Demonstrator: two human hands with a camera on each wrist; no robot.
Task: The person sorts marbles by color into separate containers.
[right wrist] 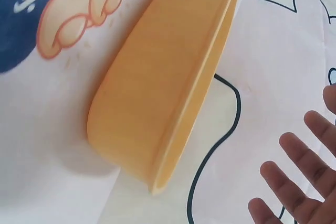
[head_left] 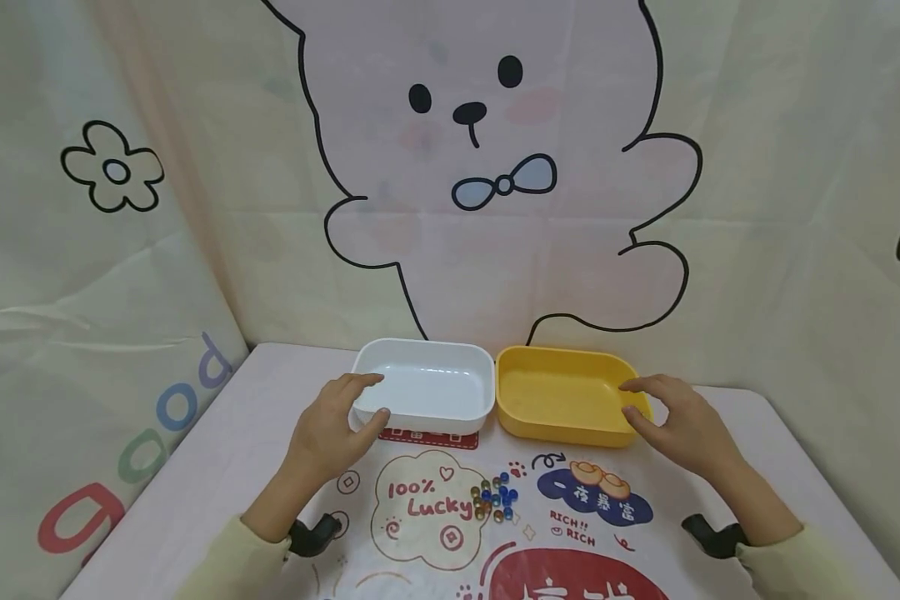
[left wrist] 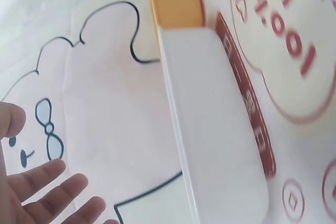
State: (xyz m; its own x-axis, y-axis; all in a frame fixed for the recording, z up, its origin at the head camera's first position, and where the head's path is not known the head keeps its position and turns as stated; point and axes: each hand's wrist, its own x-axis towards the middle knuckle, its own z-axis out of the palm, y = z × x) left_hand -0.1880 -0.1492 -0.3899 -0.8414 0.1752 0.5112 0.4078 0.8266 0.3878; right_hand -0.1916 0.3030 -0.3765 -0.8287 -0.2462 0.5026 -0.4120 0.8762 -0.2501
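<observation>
Two shallow trays stand side by side at the back of the table, a white tray (head_left: pixel 423 423) on the left and a yellow tray (head_left: pixel 562 431) on the right. My left hand (head_left: pixel 335 425) hovers by the white tray's left end, fingers spread and nothing in them. At the yellow tray's right end is my right hand (head_left: pixel 686 425), its fingertips overlapping the rim in the head view. Both wrist views show the fingers apart and holding nothing. In front of the trays lies a small cluster of blue and amber glass marbles (head_left: pixel 495 497).
A white printed cloth (head_left: pixel 525 575) with red and blue designs covers the table. Behind the trays hangs a backdrop (head_left: pixel 480 275) with a bear drawing. A dark band (head_left: pixel 315 536) is on the left wrist and another dark band (head_left: pixel 714 537) on the right.
</observation>
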